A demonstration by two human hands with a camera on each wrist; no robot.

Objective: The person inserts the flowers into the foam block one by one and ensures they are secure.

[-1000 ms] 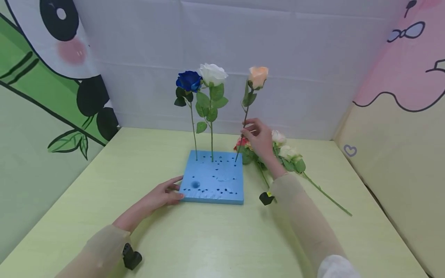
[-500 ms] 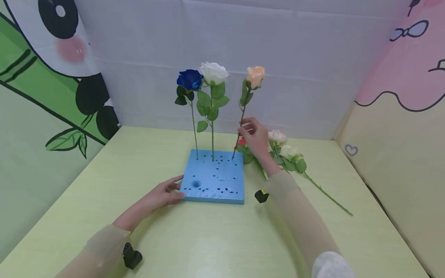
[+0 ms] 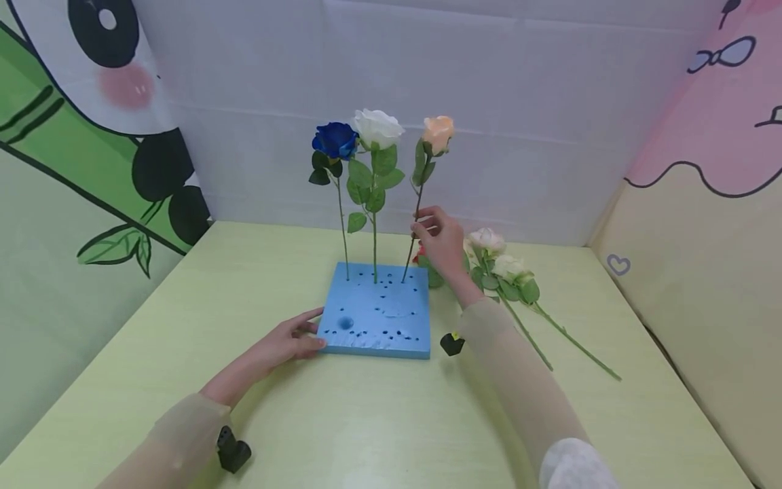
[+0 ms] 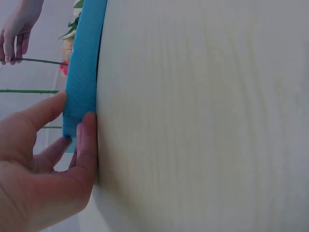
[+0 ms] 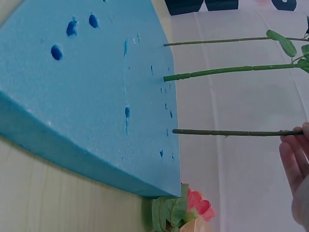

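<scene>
I logged the right hand [image 3: 441, 239] raised over the far right part of the blue foam block [image 3: 379, 314], its fingers [image 5: 293, 159] closed in a pinch round the stem of the peach rose [image 3: 438, 132]. The stem leaned slightly and its lower end stood in a hole near the block's far right corner; the right wrist view showed the tip seated in the foam. Along the same far edge of the block I noted the white rose [image 3: 379, 127] and the blue rose [image 3: 334, 140], both upright in their own holes, the blue one nearest the far left corner.

The left hand [image 3: 282, 343] lay flat on the pale green counter [image 3: 366, 421], fingers straight and pressed against the block's near left corner; the left wrist view showed thumb on top of the foam and fingertips along its side, holding nothing.

The block sat at mid-counter, well apart from every counter edge. Behind the right hand, toward the counter's far right, I recorded a loose bunch of spare roses [image 3: 497, 261] lying flat, stems pointing toward the right edge.
</scene>
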